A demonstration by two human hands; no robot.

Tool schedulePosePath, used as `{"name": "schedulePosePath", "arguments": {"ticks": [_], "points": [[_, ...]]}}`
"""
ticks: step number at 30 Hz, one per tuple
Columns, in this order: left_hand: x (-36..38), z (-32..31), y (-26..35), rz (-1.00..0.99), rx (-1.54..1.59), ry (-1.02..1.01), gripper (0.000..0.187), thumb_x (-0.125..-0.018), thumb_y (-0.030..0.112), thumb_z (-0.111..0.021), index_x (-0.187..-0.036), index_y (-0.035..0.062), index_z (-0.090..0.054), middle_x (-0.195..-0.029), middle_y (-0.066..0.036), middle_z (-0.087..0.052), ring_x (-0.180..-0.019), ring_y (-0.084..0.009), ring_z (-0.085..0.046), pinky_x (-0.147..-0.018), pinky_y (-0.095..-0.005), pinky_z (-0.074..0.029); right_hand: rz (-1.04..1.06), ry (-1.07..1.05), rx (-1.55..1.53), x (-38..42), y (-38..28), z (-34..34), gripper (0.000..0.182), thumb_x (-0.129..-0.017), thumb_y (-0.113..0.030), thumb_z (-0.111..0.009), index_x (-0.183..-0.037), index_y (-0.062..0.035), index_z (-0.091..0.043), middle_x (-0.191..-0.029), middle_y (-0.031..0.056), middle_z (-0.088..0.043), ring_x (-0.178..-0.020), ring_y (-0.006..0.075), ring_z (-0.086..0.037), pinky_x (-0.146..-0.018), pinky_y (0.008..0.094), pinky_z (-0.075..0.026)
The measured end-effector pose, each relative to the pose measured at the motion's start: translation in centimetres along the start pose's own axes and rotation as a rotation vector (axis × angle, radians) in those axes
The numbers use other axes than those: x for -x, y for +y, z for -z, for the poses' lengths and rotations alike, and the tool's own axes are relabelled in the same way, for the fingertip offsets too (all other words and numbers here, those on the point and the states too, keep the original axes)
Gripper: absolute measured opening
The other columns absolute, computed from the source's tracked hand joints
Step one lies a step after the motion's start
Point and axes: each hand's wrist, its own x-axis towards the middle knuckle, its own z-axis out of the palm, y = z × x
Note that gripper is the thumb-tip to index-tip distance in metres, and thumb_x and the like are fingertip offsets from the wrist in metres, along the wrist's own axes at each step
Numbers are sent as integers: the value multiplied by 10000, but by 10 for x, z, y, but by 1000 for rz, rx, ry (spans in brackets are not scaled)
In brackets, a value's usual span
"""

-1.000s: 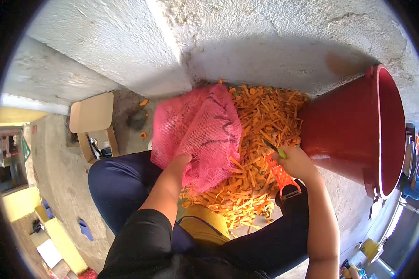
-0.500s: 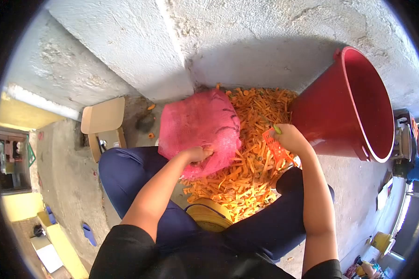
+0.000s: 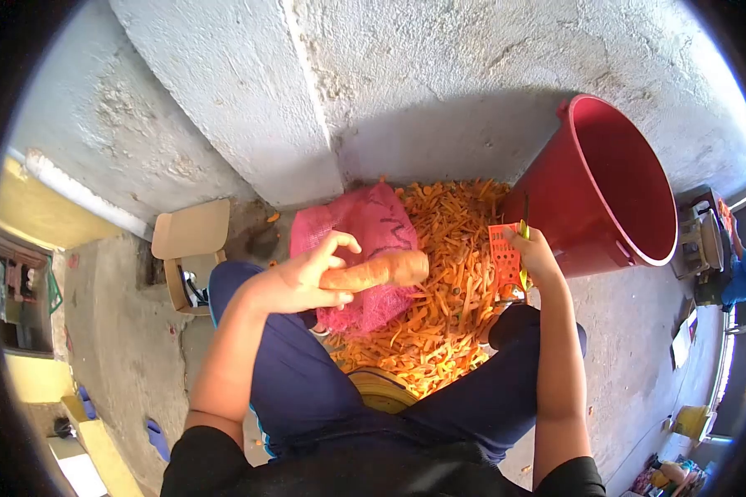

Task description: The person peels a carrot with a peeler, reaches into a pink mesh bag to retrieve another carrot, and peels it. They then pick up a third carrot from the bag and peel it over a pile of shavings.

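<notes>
My left hand [image 3: 294, 280] is closed round the thin end of a long orange carrot [image 3: 381, 272], lifted over the pink mesh sack. The carrot points right and its thick tip is a little blurred. Beneath it, the pink mesh sack [image 3: 360, 217] with dark lettering lies slumped against the peelings. My right hand [image 3: 539, 253] grips an orange-and-green plastic peeler [image 3: 504, 257] with a perforated panel, over the right side of the heap. Carrot peelings [image 3: 452, 236] cover the floor between my legs.
A large red bucket [image 3: 547, 195] leans, mouth to the right, beside the peelings. At the left stands an opened cardboard box [image 3: 192, 228] with things in it. A yellow round container [image 3: 380, 389] sits between my thighs. The rough wall [image 3: 439, 91] rises behind.
My left hand has come up out of the sack with a carrot and moved left. The sack has sagged. My right hand still holds the peeler, now turned more upright.
</notes>
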Motion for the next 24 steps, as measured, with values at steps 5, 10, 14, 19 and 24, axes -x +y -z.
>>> {"name": "schedulePosePath", "arguments": {"ticks": [5,10,14,19,24], "points": [[9,26,23,9,388,-107,251,-758,162,-602,-926,11,-492,-707,-69,-538,-564,-136,-558,-520,-248,-469,28,0,-276,19,-6,-4,194,-834,-191,-514,-876,-5,-551,-766,31,-574,-663,100,-530,-608,271,-432],[-28,-6,-14,-100,1000,511,482,-716,545,-540,-801,75,-478,-679,-27,-471,-620,-133,-491,-537,-321,-458,46,42,-588,22,4,-19,159,-826,-175,-523,-879,-26,-539,-748,27,-568,-640,118,-549,-588,265,-446],[-66,-37,-58,144,1243,516,412,-773,510,-481,-805,100,-453,-744,-43,-497,-693,-208,-549,-604,-407,-482,-4,46,-705,25,-4,-46,157,-822,-176,-529,-886,-33,-530,-752,28,-568,-639,122,-554,-571,258,-456],[-75,-51,-66,213,1355,314,382,-837,390,-440,-998,46,-402,-939,-176,-539,-761,-279,-587,-629,-425,-500,-59,2,-662,15,3,-70,216,-804,-202,-562,-922,-22,-551,-804,33,-580,-692,115,-555,-606,269,-447],[-92,-53,-85,146,1349,220,333,-837,378,-441,-953,66,-447,-795,-105,-523,-655,-213,-558,-580,-318,-495,55,6,-451,11,-9,-94,183,-797,-161,-562,-903,-12,-563,-767,21,-575,-655,81,-537,-582,220,-425]]}}
